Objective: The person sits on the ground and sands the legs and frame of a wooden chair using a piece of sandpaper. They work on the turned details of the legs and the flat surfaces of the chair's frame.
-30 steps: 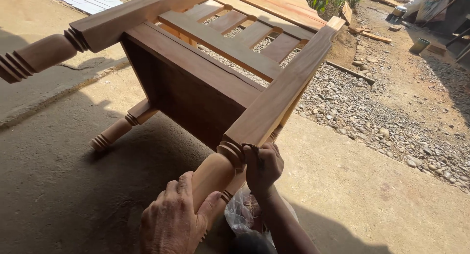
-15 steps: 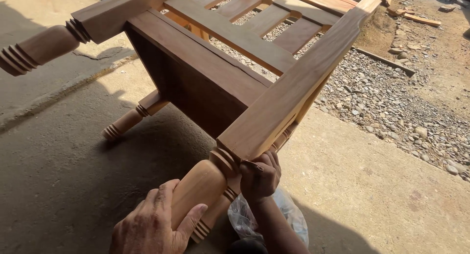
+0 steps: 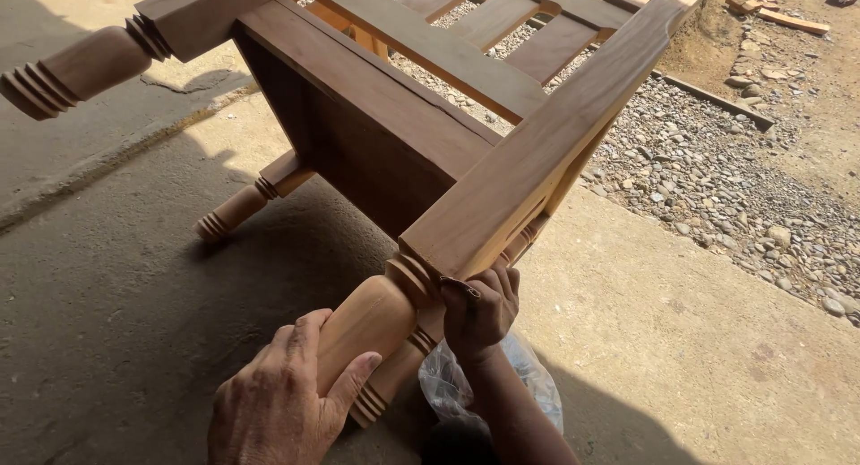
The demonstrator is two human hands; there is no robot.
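While the left hand (image 3: 282, 402) wraps its fingers around the rounded chair leg (image 3: 363, 326), the right hand (image 3: 479, 308) has climbed from the lower rings to the grooved collar, pinching a small dark scrap, likely sandpaper, against it. Work seems to have moved up the leg. The chair (image 3: 430, 133) lies tipped on concrete (image 3: 681, 340), a plastic bag (image 3: 528, 384) beneath the wrist.

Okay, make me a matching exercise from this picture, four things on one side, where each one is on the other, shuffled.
1. left hand
2. right hand
3. plastic bag
4. gravel

A. on the concrete, under the right wrist
B. wrapped on the rounded end of the turned leg
C. right of the slab, beyond the wooden frame
D. pinching at the ringed joint

Pairs: 1-B, 2-D, 3-A, 4-C
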